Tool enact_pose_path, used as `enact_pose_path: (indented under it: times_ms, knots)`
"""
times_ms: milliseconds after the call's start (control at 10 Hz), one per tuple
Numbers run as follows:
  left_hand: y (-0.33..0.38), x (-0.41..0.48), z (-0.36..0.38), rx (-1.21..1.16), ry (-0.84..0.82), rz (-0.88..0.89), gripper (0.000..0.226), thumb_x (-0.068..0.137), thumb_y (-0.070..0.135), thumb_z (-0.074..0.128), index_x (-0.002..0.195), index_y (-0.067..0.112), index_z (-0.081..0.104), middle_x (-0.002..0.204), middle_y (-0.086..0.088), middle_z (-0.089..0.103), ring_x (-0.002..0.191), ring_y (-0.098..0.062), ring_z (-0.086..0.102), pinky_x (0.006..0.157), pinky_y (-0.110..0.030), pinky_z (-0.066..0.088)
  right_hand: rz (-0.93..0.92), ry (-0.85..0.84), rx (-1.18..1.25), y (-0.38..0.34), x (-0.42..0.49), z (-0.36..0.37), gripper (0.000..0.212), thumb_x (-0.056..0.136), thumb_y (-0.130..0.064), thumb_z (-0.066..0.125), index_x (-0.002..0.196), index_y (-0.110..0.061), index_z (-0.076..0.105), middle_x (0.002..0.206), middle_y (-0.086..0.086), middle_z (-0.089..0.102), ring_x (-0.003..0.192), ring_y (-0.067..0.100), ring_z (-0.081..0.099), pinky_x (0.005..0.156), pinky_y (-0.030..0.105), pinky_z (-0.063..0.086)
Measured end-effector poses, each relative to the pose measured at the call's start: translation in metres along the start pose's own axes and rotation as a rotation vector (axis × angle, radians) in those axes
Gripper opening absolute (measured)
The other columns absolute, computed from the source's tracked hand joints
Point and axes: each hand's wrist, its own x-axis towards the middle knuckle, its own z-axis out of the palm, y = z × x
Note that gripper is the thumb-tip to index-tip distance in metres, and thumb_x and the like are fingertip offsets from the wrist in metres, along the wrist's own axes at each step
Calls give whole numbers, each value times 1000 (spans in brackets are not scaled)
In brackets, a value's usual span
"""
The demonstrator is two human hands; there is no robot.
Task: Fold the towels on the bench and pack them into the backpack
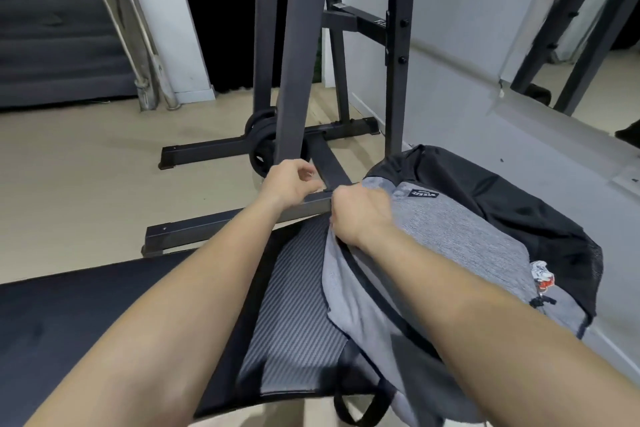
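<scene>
Head view: your right hand (pixel 360 215) clamps grey backpack (pixel 467 236) rim; left hand (pixel 291 180) curled, grasp unclear. Likely zipping; next, brace bag, pull.

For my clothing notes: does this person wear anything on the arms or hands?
Nothing shows. No sleeve is in view on either arm. The left hand and the right hand are bare: no glove, ring, watch or band can be seen.
</scene>
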Motion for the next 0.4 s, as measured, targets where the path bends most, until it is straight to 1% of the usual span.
enact_pose_path:
  times_ms: [100, 200, 300, 400]
  knots:
    - [-9, -36, -30, 40, 7, -63, 35, 89, 32, 72, 120, 17, 69, 114, 1, 70, 106, -17, 63, 97, -33, 50, 68, 59, 28, -4, 13, -6, 13, 88, -12, 58, 80, -18, 49, 95, 5, 68, 83, 31, 64, 68, 32, 40]
    - [-16, -66, -51, 118, -2, -94, 37, 93, 34, 66, 124, 14, 67, 123, -3, 69, 113, -22, 63, 102, -38, 49, 119, 103, 75, -2, 20, -8, 14, 89, -12, 60, 79, -19, 53, 93, 5, 70, 72, 28, 53, 71, 32, 40]
    - [-7, -98, -64, 207, -32, -100, 41, 96, 39, 62, 130, 15, 64, 127, -3, 66, 115, -24, 61, 100, -34, 48, 142, 101, 101, -1, 9, -15, 10, 91, -14, 57, 84, -20, 61, 89, 5, 69, 73, 29, 53, 75, 35, 40]
    - [10, -123, -70, 241, -8, -108, 43, 97, 41, 58, 134, 18, 60, 130, -4, 65, 116, -26, 60, 100, -36, 48, 125, 73, 107, 1, -9, -30, 12, 87, -17, 53, 88, -21, 64, 87, 2, 66, 78, 29, 54, 87, 42, 36]
